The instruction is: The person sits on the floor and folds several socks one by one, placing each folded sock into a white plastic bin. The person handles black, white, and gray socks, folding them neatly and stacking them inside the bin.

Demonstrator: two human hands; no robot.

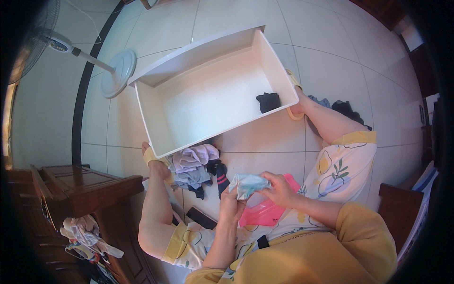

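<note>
Between my two hands is a small light-blue and white cloth piece (248, 185), bunched or folded; its exact kind is hard to tell. My left hand (232, 206) grips its left end from below. On its right end my right hand (278, 188) pinches the fabric. Under my hands, a bright pink plastic container (262, 213) rests at my lap, partly covered by my forearms. Beyond them a large white drawer (212, 106) lies on the floor with its inside facing up. One folded black cloth item (268, 102) sits in its near right corner.
A heap of clothes (193, 167) and a dark striped sock (222, 179) lie by my left foot. More dark clothes (349, 112) are beyond my right leg. A standing fan (115, 72) is at the far left, wooden furniture (95, 191) at the near left. A dark flat object (201, 217) lies on the tiles.
</note>
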